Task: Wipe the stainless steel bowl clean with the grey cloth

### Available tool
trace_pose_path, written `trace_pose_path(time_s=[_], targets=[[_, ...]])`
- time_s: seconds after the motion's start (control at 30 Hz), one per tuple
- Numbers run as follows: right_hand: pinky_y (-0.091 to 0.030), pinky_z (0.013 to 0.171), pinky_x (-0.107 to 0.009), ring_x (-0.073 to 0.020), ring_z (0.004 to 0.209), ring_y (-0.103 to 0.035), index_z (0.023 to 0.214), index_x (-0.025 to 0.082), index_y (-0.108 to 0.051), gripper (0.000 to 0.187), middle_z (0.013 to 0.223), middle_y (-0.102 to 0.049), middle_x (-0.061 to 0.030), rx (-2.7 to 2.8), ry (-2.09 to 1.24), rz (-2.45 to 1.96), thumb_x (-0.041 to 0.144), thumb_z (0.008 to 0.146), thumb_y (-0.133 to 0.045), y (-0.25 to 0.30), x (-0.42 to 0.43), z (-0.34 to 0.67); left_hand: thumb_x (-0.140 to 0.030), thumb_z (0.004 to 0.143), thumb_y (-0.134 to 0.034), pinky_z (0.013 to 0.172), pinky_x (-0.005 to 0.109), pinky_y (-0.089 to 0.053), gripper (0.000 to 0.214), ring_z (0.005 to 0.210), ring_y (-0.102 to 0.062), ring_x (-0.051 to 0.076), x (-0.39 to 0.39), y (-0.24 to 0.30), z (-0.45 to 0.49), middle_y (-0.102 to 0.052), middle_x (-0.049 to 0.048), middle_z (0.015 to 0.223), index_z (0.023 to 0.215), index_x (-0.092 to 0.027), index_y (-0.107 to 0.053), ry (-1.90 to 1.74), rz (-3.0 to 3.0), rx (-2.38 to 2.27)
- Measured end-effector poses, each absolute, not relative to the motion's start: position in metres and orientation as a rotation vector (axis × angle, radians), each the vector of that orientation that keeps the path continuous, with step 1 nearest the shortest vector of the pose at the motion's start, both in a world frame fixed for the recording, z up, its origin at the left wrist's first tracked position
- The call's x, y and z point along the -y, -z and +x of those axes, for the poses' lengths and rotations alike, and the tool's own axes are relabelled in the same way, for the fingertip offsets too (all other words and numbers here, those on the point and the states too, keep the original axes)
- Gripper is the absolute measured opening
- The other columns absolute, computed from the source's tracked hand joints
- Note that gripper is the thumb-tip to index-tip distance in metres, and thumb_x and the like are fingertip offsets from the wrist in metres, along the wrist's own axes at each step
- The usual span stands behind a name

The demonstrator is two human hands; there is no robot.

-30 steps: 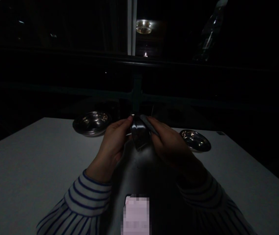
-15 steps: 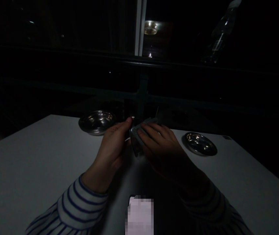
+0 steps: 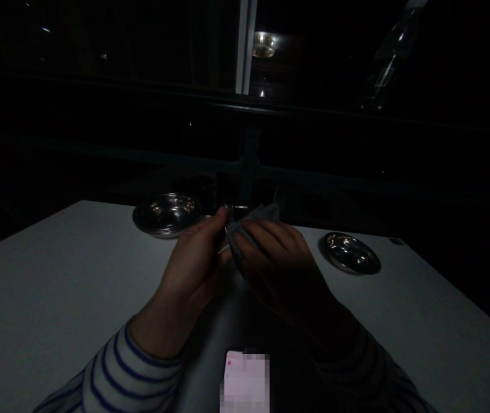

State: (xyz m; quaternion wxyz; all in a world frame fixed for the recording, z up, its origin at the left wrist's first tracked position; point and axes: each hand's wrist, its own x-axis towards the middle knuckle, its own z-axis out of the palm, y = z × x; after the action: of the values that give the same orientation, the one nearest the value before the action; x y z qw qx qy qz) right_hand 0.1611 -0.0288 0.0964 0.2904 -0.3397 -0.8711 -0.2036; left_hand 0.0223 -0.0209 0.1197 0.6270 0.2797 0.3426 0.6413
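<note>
The scene is very dim. My left hand (image 3: 193, 261) is closed on the rim of a small shiny metal dish (image 3: 228, 225), held on edge above the white table (image 3: 55, 287). My right hand (image 3: 275, 258) presses a grey cloth (image 3: 259, 217) against the dish's face, fingers curled over it. The cloth and my right fingers hide most of the dish. Both sleeves are striped white and blue.
A stack of metal bowls (image 3: 167, 213) sits at the table's far edge on the left. A single shallow metal dish (image 3: 352, 252) lies to the right. A pale blurred card (image 3: 245, 381) lies near me. Beyond the table is a dark railing (image 3: 249, 166).
My right hand has slid the cloth over the dish's face, from its right edge to covering it. Both hands shifted slightly away from me.
</note>
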Motion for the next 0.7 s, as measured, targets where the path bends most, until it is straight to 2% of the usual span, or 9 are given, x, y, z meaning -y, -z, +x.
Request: trace_pose_path(time_s=[0.23, 0.33, 0.53, 0.7], targets=[[-0.031, 0.096, -0.044, -0.022, 0.118, -0.04, 0.123, 0.018, -0.048, 0.035, 0.128, -0.05, -0.0051, 2.317, 0.585, -0.913, 0.027, 0.091, -0.036, -0.0958, 0.0317, 0.1601, -0.021, 0.069, -0.066, 0.058, 0.018, -0.047, 0.007, 0.063, -0.056, 0.008, 0.0247, -0.1178, 0.0225, -0.062, -0.0021, 0.068, 0.071, -0.015, -0.064, -1.446, 0.672, -0.773], [-0.033, 0.094, -0.043, -0.0223, 0.117, -0.041, 0.122, 0.016, -0.049, 0.035, 0.127, -0.052, -0.0064, 2.27, 0.595, -0.919, 0.028, 0.091, -0.038, -0.0963, 0.0305, 0.1595, -0.024, 0.071, -0.065, 0.058, 0.019, -0.047, 0.009, 0.063, -0.057, 0.009, 0.0264, -0.1162, 0.0259, -0.063, -0.0011, 0.068, 0.073, -0.015, -0.065, -1.39, 0.722, -0.746], [-0.034, 0.094, -0.042, -0.0209, 0.116, -0.042, 0.118, 0.019, -0.052, 0.031, 0.125, -0.054, -0.0049, 2.308, 0.627, -0.883, 0.023, 0.089, -0.043, -0.0933, 0.0298, 0.1566, -0.021, 0.071, -0.064, 0.056, 0.018, -0.046, 0.004, 0.063, -0.056, 0.008, 0.0239, -0.121, 0.0199, -0.062, -0.0019, 0.069, 0.072, -0.016, -0.064, -1.487, 0.65, -0.808], [-0.034, 0.093, -0.042, -0.0208, 0.114, -0.043, 0.117, 0.019, -0.052, 0.03, 0.122, -0.056, -0.0045, 2.284, 0.636, -0.86, 0.023, 0.089, -0.044, -0.0923, 0.0287, 0.1573, -0.025, 0.071, -0.065, 0.058, 0.02, -0.047, 0.009, 0.065, -0.058, 0.01, 0.0254, -0.1223, 0.0167, -0.064, -0.0007, 0.071, 0.075, -0.017, -0.066, -1.459, 0.704, -0.81]])
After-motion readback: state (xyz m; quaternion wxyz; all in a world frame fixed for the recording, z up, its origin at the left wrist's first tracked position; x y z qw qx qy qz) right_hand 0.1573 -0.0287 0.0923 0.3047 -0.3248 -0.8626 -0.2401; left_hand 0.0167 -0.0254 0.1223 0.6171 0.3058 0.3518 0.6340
